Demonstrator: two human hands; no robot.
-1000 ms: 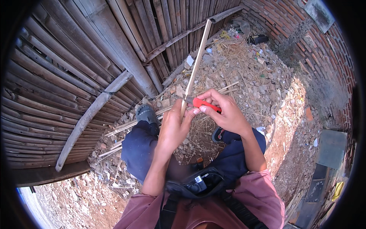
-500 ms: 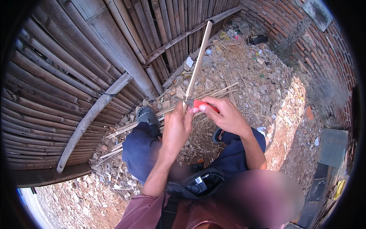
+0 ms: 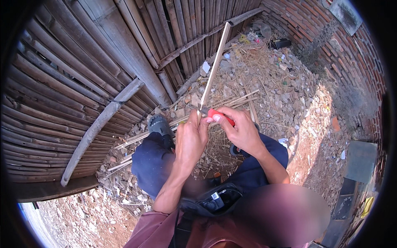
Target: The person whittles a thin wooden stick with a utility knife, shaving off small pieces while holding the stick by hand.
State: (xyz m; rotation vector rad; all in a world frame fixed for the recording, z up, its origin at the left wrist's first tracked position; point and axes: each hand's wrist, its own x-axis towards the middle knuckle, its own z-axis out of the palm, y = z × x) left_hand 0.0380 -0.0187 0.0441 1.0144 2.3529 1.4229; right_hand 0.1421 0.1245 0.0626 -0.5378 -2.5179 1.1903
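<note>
My left hand (image 3: 192, 136) is closed round the lower end of a long, pale bamboo strip (image 3: 216, 66), which points up and away from me. My right hand (image 3: 240, 126) grips a utility knife (image 3: 221, 117) by its red handle. Its grey blade meets the strip just above my left fingers, where a notch or split shows in the wood. The left fingertips sit close to the front of the knife handle. More bamboo strips (image 3: 240, 99) lie on the rubble beneath my hands.
A bamboo wall (image 3: 95, 62) stands on the left, with a thick post leaning into it. To the right curves a brick wall (image 3: 351, 53). Stones, straw and litter cover the ground (image 3: 285, 99). An open black waist bag (image 3: 215, 200) rests at my lap.
The knife and my right hand have shifted slightly left and down along the strip. My left hand has barely moved and keeps its grip.
</note>
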